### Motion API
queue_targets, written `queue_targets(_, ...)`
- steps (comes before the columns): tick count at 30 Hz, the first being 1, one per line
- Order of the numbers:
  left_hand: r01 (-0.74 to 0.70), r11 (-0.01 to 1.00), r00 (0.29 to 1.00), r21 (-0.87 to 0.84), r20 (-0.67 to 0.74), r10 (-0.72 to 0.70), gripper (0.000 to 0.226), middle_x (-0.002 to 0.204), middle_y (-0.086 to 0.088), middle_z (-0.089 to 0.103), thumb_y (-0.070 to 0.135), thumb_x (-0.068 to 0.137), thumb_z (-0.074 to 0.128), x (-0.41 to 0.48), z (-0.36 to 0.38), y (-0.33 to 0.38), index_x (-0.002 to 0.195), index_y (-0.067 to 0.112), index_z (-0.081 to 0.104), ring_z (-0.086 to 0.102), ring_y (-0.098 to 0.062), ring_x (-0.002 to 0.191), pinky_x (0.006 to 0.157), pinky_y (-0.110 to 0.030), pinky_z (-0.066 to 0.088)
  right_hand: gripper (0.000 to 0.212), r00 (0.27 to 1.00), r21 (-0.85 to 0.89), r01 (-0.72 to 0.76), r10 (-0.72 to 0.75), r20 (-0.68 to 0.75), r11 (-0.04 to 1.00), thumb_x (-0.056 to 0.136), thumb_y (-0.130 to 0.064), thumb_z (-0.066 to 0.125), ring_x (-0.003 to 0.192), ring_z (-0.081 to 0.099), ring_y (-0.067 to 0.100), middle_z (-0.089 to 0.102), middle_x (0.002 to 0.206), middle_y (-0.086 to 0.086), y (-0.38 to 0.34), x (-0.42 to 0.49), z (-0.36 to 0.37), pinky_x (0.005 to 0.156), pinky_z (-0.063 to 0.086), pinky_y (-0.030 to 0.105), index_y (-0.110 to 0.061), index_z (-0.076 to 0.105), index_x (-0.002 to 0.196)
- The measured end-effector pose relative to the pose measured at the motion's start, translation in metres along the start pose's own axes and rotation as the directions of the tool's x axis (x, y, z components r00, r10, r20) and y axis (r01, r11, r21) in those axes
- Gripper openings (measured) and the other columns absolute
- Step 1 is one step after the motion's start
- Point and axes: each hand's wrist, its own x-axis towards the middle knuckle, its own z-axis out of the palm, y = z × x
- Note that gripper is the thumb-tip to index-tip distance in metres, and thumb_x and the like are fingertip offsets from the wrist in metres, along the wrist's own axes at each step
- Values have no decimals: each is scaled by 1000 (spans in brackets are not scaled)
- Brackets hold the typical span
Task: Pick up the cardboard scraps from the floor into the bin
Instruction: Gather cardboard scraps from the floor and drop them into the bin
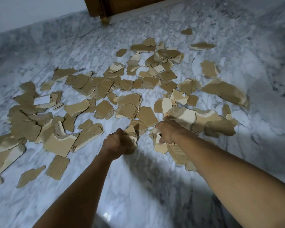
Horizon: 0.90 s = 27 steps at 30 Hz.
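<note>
Several torn brown cardboard scraps (95, 89) lie spread across the grey-white marble floor (138, 186), from the far left edge to the right. My left hand (117, 143) is closed around a small bunch of scraps (131, 134) near the front of the spread. My right hand (168, 131) grips a larger stack of scraps (161, 145) that hangs down below the wrist. Both hands sit close together over the near middle of the mess. No bin is in view.
A brown wooden door (122, 4) with its frame stands at the far top, next to a pale wall (23, 10). A scrap with a white label (44, 100) lies at the left. Bare floor stretches in front of the scraps, under my forearms.
</note>
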Motion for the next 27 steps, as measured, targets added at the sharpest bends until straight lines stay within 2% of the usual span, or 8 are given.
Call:
queue_targets(5,-16,1000,998,2,69,16,92,117,-3,66,47,57,88,3,-4,1,135,26,43,64,-26,105,86,-34,53,87,997,-40,-72,71,-20,997,68,-36,90,141,28,40,35,149,13,-3,5,-4,111,34,55,-31,46,143)
queue_targets(10,-29,996,996,82,91,22,84,109,-7,63,63,40,71,8,-7,-4,112,22,59,64,-25,96,76,-31,54,96,995,56,-96,96,0,994,67,-43,88,143,29,38,32,152,14,6,10,-3,114,35,49,-33,40,149)
queue_targets(12,-46,995,997,93,73,39,73,108,-6,62,54,46,75,10,-4,-5,109,20,60,63,-26,94,71,-30,51,103,994,98,-108,106,22,989,60,-45,91,141,34,40,29,156,17,7,13,-1,112,38,50,-34,39,149)
queue_targets(15,-93,984,995,151,49,86,65,111,-2,64,33,64,78,12,3,-4,123,24,53,62,-26,101,77,-33,52,106,996,185,-91,88,26,978,61,-38,92,139,41,39,26,160,16,9,14,0,110,43,47,-26,37,151)
queue_targets(17,-108,981,994,162,31,104,76,117,1,64,33,65,78,12,5,-5,134,28,47,62,-24,106,82,-34,53,103,999,210,-46,43,16,977,66,-34,91,142,37,35,28,159,15,10,15,-1,110,43,42,-22,35,152)
queue_targets(19,-131,983,991,130,23,129,77,116,1,62,39,63,81,11,5,-6,132,26,49,61,-24,104,80,-31,50,102,1000,230,8,-11,15,973,68,-34,90,144,33,33,33,157,15,11,15,-2,110,42,40,-20,34,153)
queue_targets(24,-114,992,987,50,119,107,83,110,3,54,51,46,79,-2,-4,-14,118,18,55,57,-21,97,78,-31,48,91,985,373,168,-137,-108,912,76,-27,86,125,53,26,50,145,9,9,3,-15,92,47,29,-22,34,151)
queue_targets(27,-123,987,977,109,187,101,65,110,2,50,38,51,82,-10,-9,-23,108,19,55,57,-23,97,78,-34,52,67,955,488,266,-157,-253,831,78,-23,85,92,61,18,55,129,6,12,-9,-31,67,48,26,-25,45,132)
